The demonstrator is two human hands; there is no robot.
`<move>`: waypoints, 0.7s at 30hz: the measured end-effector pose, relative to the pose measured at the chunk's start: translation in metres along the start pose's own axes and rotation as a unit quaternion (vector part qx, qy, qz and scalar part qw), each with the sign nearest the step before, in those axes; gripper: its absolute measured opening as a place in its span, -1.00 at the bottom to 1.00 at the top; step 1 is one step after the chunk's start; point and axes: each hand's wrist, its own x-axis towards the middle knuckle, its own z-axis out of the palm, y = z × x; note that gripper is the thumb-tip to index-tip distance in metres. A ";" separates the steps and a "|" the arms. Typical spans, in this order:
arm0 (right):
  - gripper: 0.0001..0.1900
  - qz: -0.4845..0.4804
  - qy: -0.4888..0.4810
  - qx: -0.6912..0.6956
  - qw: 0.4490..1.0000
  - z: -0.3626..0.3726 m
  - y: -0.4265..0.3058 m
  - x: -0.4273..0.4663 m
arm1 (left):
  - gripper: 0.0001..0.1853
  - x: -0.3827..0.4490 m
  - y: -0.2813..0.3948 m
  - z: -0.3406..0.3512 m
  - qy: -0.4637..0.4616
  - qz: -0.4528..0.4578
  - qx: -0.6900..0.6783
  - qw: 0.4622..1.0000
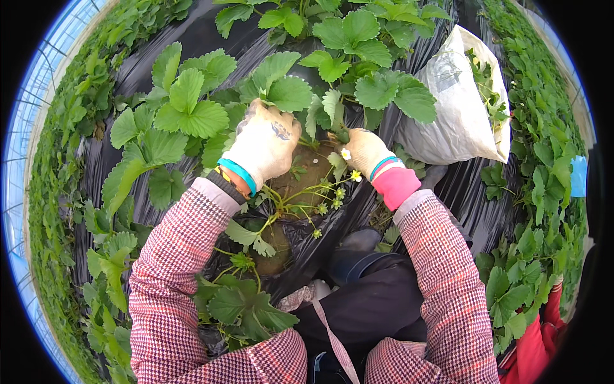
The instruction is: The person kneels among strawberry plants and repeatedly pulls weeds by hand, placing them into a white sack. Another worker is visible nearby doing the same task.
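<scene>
Both of my hands wear pale knit work gloves and reach into a strawberry plant (pixel 288 93) that grows through black plastic mulch. My left hand (pixel 268 144) is curled among the leaf stalks at the plant's left side; its fingertips are hidden beneath it. My right hand (pixel 362 151) is closed around a small strawberry leaf stalk (pixel 341 134) to the right. Just below that hand show a white strawberry flower (pixel 345 154) and a yellow-centred one (pixel 355 175). Between my forearms, flower stems (pixel 292 207) with small green fruits spread over a patch of bare soil (pixel 309 175).
A white sack (pixel 448 105) holding cut greenery (pixel 484 91) stands at the upper right. Dense strawberry rows line both sides. Leaves (pixel 244 307) lie close below my left forearm. At the lower right corner, a person in red (pixel 535 341) is partly visible.
</scene>
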 end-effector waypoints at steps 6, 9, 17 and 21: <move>-0.59 -0.110 -0.016 0.068 0.991 0.005 0.000 -0.018 | -0.66 0.002 0.001 -0.008 -0.016 0.003 -0.018 1.000; -0.65 -0.124 -0.041 0.160 0.978 0.009 0.005 -0.020 | -0.63 -0.004 -0.001 -0.002 -0.013 0.005 -0.018 1.000; -0.62 -0.031 -0.091 0.016 0.995 -0.034 0.016 0.012 | -0.72 -0.005 -0.009 0.008 0.044 -0.002 -0.064 0.997; -0.43 -0.071 -0.001 0.087 0.994 -0.019 0.014 0.017 | -0.56 -0.003 -0.011 0.007 -0.001 -0.002 -0.075 0.997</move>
